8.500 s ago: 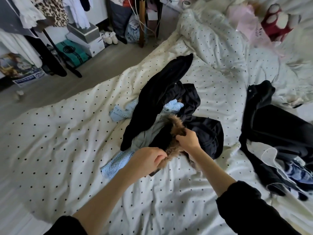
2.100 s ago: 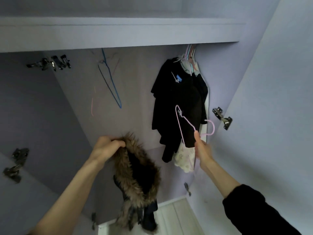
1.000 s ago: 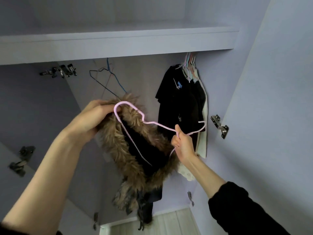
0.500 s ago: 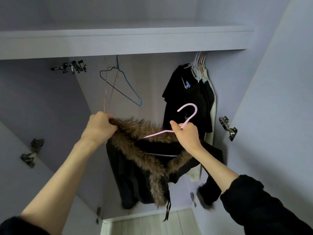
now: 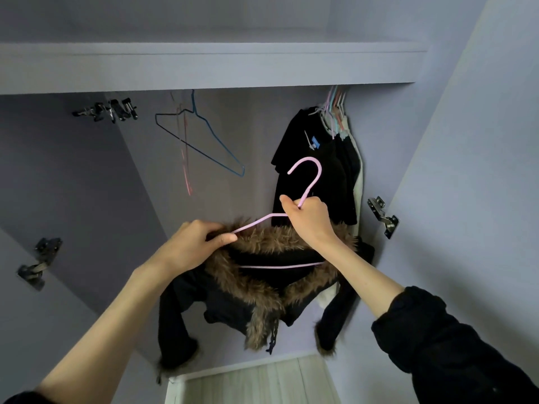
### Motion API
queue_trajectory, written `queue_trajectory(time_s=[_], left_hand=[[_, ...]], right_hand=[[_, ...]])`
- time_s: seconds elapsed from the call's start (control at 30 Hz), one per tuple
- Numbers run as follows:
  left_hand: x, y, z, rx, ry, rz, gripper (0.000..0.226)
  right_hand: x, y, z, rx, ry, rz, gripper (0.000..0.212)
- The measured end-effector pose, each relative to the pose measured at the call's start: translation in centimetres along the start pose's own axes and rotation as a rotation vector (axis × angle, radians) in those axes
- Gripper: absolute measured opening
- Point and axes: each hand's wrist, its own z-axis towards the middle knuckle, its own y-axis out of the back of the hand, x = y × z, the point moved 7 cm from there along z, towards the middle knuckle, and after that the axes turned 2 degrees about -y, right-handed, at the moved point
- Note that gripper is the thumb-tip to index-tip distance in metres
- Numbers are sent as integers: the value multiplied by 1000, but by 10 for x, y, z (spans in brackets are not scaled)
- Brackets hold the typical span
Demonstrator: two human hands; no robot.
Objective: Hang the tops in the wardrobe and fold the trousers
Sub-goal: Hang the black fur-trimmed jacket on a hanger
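Observation:
A black jacket with a brown fur collar (image 5: 262, 290) hangs in front of me inside the open wardrobe. A pink wire hanger (image 5: 309, 182) sits inside its neck, hook pointing up. My right hand (image 5: 309, 220) grips the hanger at the base of the hook. My left hand (image 5: 195, 243) pinches the fur collar over the hanger's left shoulder. Both sleeves dangle below.
Black tops (image 5: 315, 170) hang on several pastel hangers at the right end under the wardrobe shelf (image 5: 204, 68). An empty blue wire hanger (image 5: 204, 141) hangs at the left centre. Door hinges (image 5: 382, 217) stick out on the right, others (image 5: 38, 263) on the left.
The jacket has spread wider over the pink hanger, its right shoulder now seated and both sleeves hanging free. My left hand shifted along the collar onto the hanger's left arm.

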Motion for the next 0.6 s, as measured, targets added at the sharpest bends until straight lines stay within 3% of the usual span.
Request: queue_trajectory(time_s=[0.13,0.3,0.4,0.47,0.53,0.6], left_hand=[[-6,7,0,-146,-63,186,16],[3,29,-12,-451,-65,127,9],[13,44,-22,-544,-54,119,12],[19,51,-27,-584,-36,106,15],[24,54,-29,-597,-12,93,16],[29,55,-28,-584,21,89,18]], right_hand=[[2,-7,0,31,22,-10,57],[-2,-16,0,322,134,-28,30],[-39,-4,2,314,126,-230,41],[-67,-2,-2,316,55,-347,28],[-74,-2,-1,268,20,-334,10],[-67,-3,4,268,30,-273,16]])
